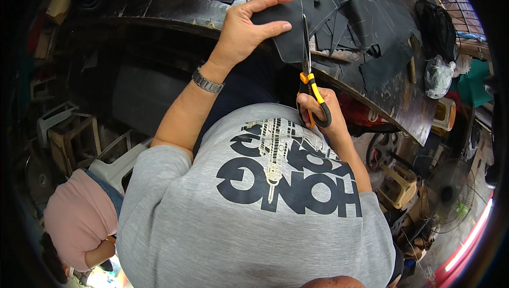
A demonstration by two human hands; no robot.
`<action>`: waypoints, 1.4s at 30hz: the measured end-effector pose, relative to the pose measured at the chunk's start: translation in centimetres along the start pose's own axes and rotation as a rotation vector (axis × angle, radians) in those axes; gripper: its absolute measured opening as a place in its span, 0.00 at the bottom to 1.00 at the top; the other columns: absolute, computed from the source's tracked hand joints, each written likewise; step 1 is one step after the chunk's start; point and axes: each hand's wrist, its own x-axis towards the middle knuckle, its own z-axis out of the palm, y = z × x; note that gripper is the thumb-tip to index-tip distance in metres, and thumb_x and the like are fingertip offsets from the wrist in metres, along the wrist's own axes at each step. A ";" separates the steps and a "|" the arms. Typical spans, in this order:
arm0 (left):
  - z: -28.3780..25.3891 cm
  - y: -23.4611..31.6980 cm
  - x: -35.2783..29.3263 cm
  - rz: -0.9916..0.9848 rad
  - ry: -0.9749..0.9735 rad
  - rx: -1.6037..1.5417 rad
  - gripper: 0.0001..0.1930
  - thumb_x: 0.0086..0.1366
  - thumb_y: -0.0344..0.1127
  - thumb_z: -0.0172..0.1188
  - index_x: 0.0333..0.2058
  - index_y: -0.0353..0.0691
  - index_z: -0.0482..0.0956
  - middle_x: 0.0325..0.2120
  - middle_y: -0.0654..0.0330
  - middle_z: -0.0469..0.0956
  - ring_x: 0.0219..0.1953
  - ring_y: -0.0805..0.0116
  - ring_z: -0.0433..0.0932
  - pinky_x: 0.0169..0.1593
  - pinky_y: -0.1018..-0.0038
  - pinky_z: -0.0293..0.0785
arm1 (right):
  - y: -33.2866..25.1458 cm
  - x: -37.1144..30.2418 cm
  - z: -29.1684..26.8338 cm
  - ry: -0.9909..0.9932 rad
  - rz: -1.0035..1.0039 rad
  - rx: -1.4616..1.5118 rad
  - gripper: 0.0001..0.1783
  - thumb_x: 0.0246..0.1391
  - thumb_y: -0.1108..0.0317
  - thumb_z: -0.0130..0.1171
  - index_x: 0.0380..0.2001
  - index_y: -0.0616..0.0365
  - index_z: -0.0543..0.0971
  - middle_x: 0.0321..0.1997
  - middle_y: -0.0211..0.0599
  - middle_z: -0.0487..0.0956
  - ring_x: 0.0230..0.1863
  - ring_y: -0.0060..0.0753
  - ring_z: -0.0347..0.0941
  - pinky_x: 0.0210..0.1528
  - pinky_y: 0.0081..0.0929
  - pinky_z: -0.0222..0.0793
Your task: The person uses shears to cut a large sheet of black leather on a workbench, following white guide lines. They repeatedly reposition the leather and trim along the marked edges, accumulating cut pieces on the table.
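Note:
My right hand [324, 108] is closed round the black-and-yellow handles of a pair of scissors [312, 84]. The blades point away from me and lie along the right side of a dark, leather-like sheet [290, 44]. A pale curved line is marked on that sheet, and its near end hangs past the table's edge. My left hand [252, 23], with a metal watch on the wrist, grips the sheet from the left. Its thumb and forefinger lie on top, apart from each other; the other fingers are hidden beneath.
Cut black pieces [339, 7] lie heaped on the dark worktable [408, 102]. A clear plastic bag [440, 77] hangs by its right side. Stools and a standing fan [449, 195] are to the right. Another person in pink [79, 214] is at lower left, near a white stool [114, 163].

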 end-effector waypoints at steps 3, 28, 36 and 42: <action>1.3 0.5 -0.7 0.062 0.028 0.066 0.28 0.55 0.24 0.70 0.57 0.40 0.77 0.49 0.59 0.80 0.48 0.73 0.79 0.53 0.77 0.76 | -0.1 0.5 -0.2 -0.001 -0.056 0.003 0.23 0.53 0.50 0.67 0.22 0.60 0.76 0.14 0.31 0.72 0.13 0.21 0.68 0.17 0.19 0.62; 2.8 0.4 -2.0 0.076 0.095 0.026 0.35 0.56 0.26 0.70 0.63 0.41 0.69 0.55 0.55 0.76 0.53 0.69 0.77 0.58 0.75 0.73 | 0.9 0.3 0.2 0.098 -0.053 -0.025 0.21 0.53 0.53 0.70 0.22 0.58 0.76 0.12 0.25 0.70 0.10 0.15 0.64 0.13 0.15 0.57; 2.7 0.3 -2.0 0.054 0.065 0.036 0.36 0.57 0.24 0.69 0.64 0.40 0.67 0.57 0.55 0.74 0.52 0.73 0.76 0.56 0.76 0.74 | 0.3 0.1 0.6 0.077 0.003 0.000 0.21 0.53 0.54 0.70 0.22 0.59 0.76 0.13 0.27 0.71 0.11 0.17 0.66 0.14 0.16 0.60; 3.4 1.1 -3.0 -0.032 0.001 -0.044 0.37 0.57 0.23 0.69 0.64 0.37 0.66 0.60 0.56 0.71 0.56 0.74 0.72 0.59 0.77 0.69 | -1.1 0.8 -0.4 0.023 -0.080 0.098 0.25 0.50 0.46 0.69 0.23 0.59 0.75 0.18 0.31 0.73 0.16 0.22 0.71 0.18 0.19 0.66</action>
